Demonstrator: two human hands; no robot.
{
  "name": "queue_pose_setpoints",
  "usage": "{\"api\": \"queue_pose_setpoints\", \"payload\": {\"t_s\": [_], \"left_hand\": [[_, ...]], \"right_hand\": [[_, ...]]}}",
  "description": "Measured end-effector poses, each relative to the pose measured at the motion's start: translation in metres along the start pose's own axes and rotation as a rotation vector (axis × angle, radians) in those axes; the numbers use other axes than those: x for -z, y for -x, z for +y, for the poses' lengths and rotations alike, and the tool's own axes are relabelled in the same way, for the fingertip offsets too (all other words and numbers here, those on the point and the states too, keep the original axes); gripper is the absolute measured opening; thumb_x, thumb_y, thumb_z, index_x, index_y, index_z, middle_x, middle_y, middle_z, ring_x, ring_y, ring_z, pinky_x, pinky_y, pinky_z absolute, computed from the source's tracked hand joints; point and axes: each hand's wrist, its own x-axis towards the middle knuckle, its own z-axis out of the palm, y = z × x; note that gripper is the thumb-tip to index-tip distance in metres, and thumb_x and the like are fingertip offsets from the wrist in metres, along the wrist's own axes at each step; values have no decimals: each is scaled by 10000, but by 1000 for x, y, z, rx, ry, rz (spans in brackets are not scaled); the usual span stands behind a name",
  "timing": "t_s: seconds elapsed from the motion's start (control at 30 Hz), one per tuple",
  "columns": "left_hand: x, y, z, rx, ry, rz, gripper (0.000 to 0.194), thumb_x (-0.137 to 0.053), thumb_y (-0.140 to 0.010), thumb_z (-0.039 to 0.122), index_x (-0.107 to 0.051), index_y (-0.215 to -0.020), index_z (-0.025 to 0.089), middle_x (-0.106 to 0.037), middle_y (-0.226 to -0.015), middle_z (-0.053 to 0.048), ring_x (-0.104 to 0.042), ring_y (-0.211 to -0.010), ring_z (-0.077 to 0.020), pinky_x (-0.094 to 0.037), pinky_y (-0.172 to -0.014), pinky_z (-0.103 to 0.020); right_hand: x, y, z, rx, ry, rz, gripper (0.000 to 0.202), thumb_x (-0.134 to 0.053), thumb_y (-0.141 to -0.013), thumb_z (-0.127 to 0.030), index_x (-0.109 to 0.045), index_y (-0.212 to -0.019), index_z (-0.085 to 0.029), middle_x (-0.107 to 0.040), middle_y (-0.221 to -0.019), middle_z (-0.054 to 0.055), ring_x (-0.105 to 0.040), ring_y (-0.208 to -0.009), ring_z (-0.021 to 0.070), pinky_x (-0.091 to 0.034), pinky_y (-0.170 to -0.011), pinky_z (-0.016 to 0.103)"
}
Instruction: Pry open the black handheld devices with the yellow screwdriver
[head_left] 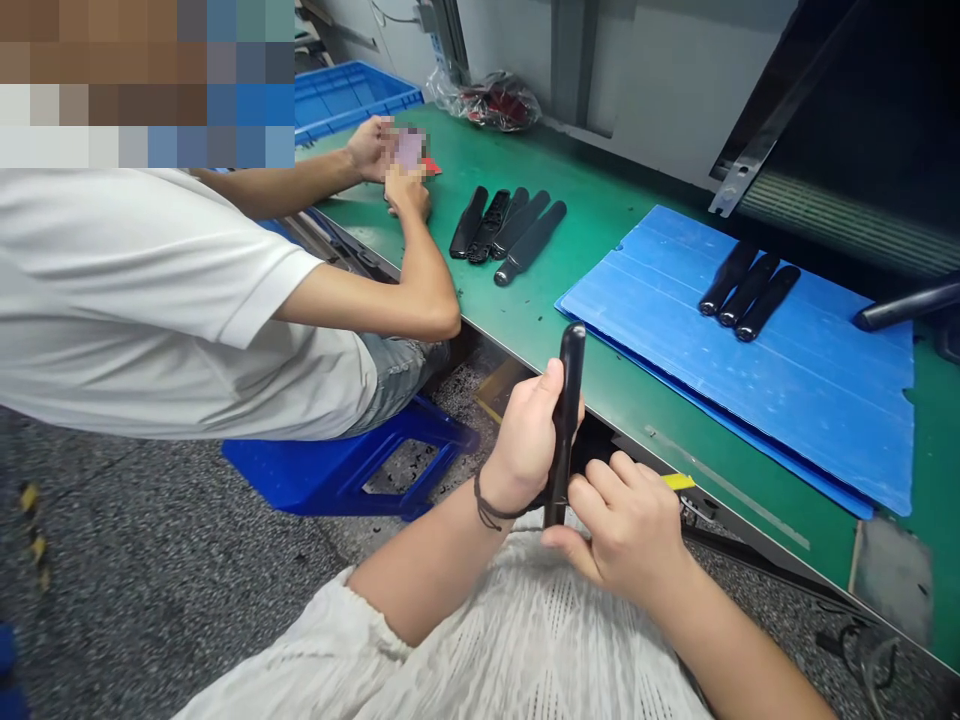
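Note:
My left hand (527, 432) is wrapped round a long black plastic piece (568, 410), held roughly upright over my lap in front of the bench edge. My right hand (626, 520) is closed at the lower end of that piece, its thumb near the bottom tip. From behind its fingers sticks out the yellow end of a tool (679, 482); the rest of the tool is hidden. Three similar black pieces (766, 303) lie side by side on a blue sheet (660, 300). Several more black pieces (531, 243) lie on the green bench top (600, 200).
A person in a white shirt (150, 270) sits at the left on a blue stool (300, 470), arms on the bench. Behind are a blue crate (352, 95) and a plastic bag (501, 103). A dark bar (907, 303) juts in from the right.

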Motion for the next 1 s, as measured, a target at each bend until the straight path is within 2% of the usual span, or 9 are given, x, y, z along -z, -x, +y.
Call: {"api": "queue_pose_setpoints", "payload": {"t_s": [0.13,0.27,0.6,0.73,0.77,0.83,0.87,0.9,1.0], "left_hand": [[-1,-6,7,60,94,57,630,-555,-976,678,-399,-627,176,-302,-524,41,-258,-414,-51,-190,-390,-197],[-1,-12,12,109,202,108,587,-391,-1080,565,-363,-641,176,-264,-529,50,-205,-396,-45,-154,-375,-179],[11,-27,12,119,394,309,542,-359,-1092,563,-365,-703,185,-275,-536,69,-200,-389,-49,-120,-378,-190],[27,-34,11,112,425,379,512,-370,-1091,549,-365,-726,190,-288,-551,70,-213,-393,-54,-124,-389,-202],[31,-35,11,112,427,393,504,-374,-1090,545,-366,-732,190,-293,-554,70,-217,-393,-55,-125,-390,-203],[37,-35,12,101,431,420,492,-370,-1093,535,-370,-743,189,-303,-556,68,-220,-393,-56,-129,-391,-200],[40,-35,12,96,432,429,490,-367,-1093,534,-370,-746,189,-303,-556,68,-221,-393,-57,-133,-390,-198],[42,-34,13,91,434,435,489,-365,-1094,534,-372,-748,188,-298,-556,69,-220,-393,-58,-138,-390,-198],[47,-34,13,90,440,444,495,-356,-1090,552,-391,-756,188,-283,-557,72,-218,-393,-63,-141,-389,-202]], "right_hand": [[0,4,-4,-11,-13,-35,667,-364,-993,-798,-525,-786,-185,-462,-741,39,-330,-745,192,-166,-663,363],[0,4,-3,17,11,-17,605,-379,-1038,-709,-490,-753,-188,-438,-721,34,-313,-729,191,-164,-657,363],[-9,6,-6,-2,144,103,494,-518,-1045,-564,-474,-725,-191,-397,-657,18,-288,-690,183,-164,-634,374],[-12,12,-6,-98,-7,143,482,-545,-1020,-616,-602,-1044,-138,-502,-745,31,-391,-724,173,-267,-641,340],[-13,14,-6,-120,-60,141,449,-541,-1044,-556,-580,-1129,-117,-529,-790,45,-423,-742,174,-300,-646,331],[-16,18,-5,-136,-91,96,222,-508,-1065,-279,-535,-1209,-113,-553,-853,60,-468,-769,174,-332,-637,317],[-18,20,-5,-139,-51,42,245,-474,-1014,-120,-529,-1253,-132,-555,-863,55,-479,-766,171,-322,-612,309],[-21,22,-3,-148,19,-31,431,-447,-933,-5,-524,-1325,-167,-552,-859,43,-484,-751,168,-294,-578,305],[-28,27,1,-248,212,-246,904,-491,-787,55,-340,-1617,-269,-565,-850,21,-513,-702,177,-224,-507,300]]}}
